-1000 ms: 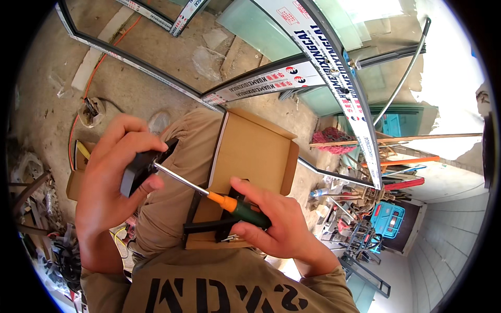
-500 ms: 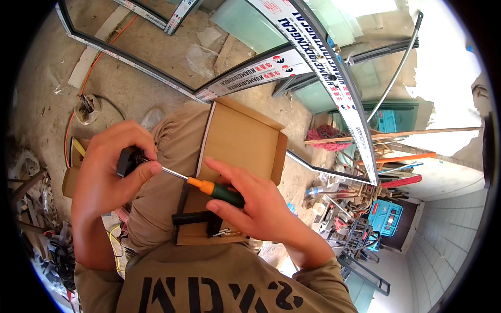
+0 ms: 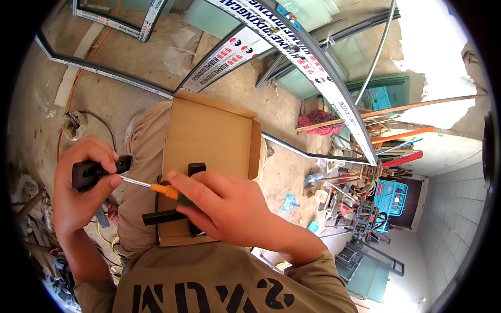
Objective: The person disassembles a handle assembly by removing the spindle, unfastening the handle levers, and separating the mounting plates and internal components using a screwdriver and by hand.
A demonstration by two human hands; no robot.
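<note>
My left hand [image 3: 86, 190] grips a black oblong fitting [image 3: 85, 175], its kind unclear, above my left thigh. In my right hand [image 3: 224, 206] is a screwdriver [image 3: 165, 191] with an orange and dark green handle. Its metal shaft points left, and the tip meets the fitting beside my left thumb, where the exact contact is hidden. Under my right hand, an open cardboard box [image 3: 209, 128] rests across my lap. A black handle-like part [image 3: 162, 216] lies in its near half, partly covered by that hand.
White-and-black labelled frame profiles [image 3: 308, 65] stand just beyond the box. An orange cable [image 3: 78, 78] runs along the floor at left, near a small bucket [image 3: 74, 125]. Tools, a red mop head [image 3: 319, 122] and a blue tool case [image 3: 390, 198] are on the right.
The fitting has turned so more of its length shows, and both hands have shifted left and slightly lower in view. The screwdriver still meets it. The whole view has shifted too.
</note>
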